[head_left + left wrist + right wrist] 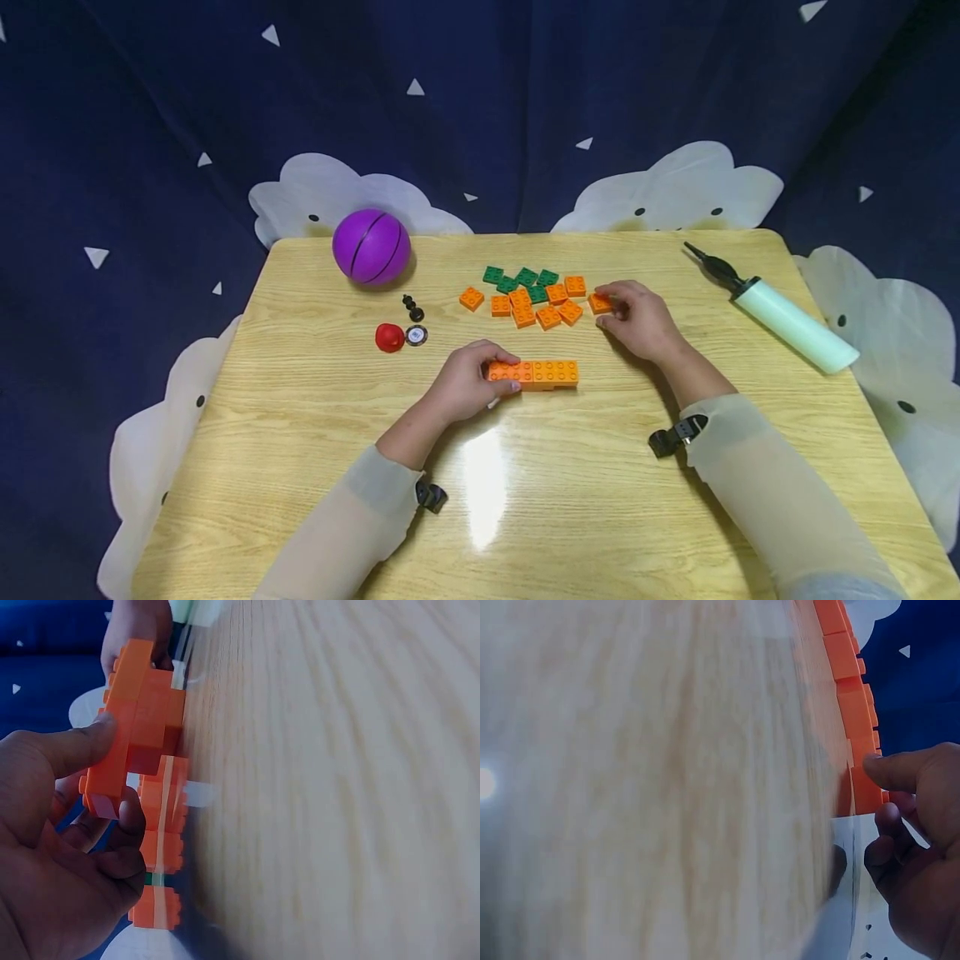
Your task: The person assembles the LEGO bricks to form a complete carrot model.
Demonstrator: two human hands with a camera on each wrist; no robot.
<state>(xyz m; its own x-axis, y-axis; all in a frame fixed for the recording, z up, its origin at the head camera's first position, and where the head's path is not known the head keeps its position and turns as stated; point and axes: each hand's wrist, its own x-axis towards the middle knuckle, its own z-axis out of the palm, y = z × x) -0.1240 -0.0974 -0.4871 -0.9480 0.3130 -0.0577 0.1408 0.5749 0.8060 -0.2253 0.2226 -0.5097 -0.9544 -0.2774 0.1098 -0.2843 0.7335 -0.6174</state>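
My left hand grips the left end of a long orange brick assembly at the table's middle. In the left wrist view, the thumb lies along the studded side of the assembly, the other fingers curl beneath its near end, and more bricks are joined under it. Further right, my right hand has thumb and fingers around a small orange toy brick at the right end of the loose bricks. In the right wrist view the thumb tip touches that brick, which appears to sit on the table.
Several loose orange bricks and green bricks lie behind the assembly. A purple ball, black chess piece, red cap-like object and poker chip are on the left. A hand pump lies at right.
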